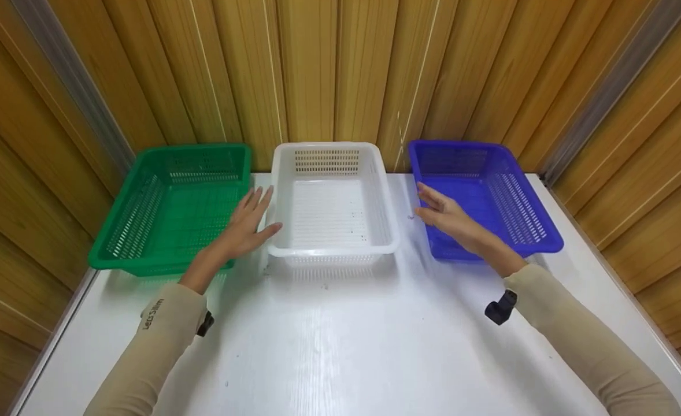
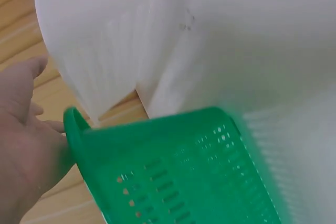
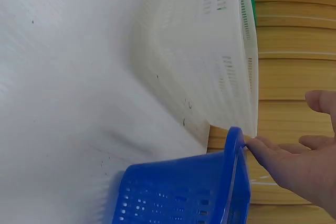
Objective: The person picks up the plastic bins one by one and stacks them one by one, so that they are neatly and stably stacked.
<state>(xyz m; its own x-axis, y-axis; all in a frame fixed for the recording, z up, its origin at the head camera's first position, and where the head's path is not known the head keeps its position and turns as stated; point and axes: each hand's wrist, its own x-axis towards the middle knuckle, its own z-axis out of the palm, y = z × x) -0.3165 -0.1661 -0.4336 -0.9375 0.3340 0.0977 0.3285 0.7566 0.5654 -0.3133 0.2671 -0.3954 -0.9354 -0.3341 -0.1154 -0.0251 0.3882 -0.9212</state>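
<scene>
Three plastic baskets stand in a row: a green basket point(image 1: 170, 264) on the left, a white basket point(image 1: 332, 251) in the middle and a blue basket point(image 1: 540, 202) on the right. My left hand point(image 1: 245, 228), fingers extended and thumb spread, hovers between the green and white rims. It grips nothing. Over the blue basket's left rim is my right hand point(image 1: 447, 216), its fingers fairly straight and holding nothing. The left wrist view has the left hand point(image 2: 31, 135) beside the green rim. In the right wrist view, the right hand's fingers point(image 3: 268, 153) are right at the blue rim.
The baskets stand on a white table point(image 1: 317, 346) against a wood-panelled wall point(image 1: 311, 69). Panelled walls also flank the table on both sides. A dark wrist camera point(image 1: 501, 307) is strapped at the right sleeve, another camera point(image 1: 205, 323) at the left sleeve.
</scene>
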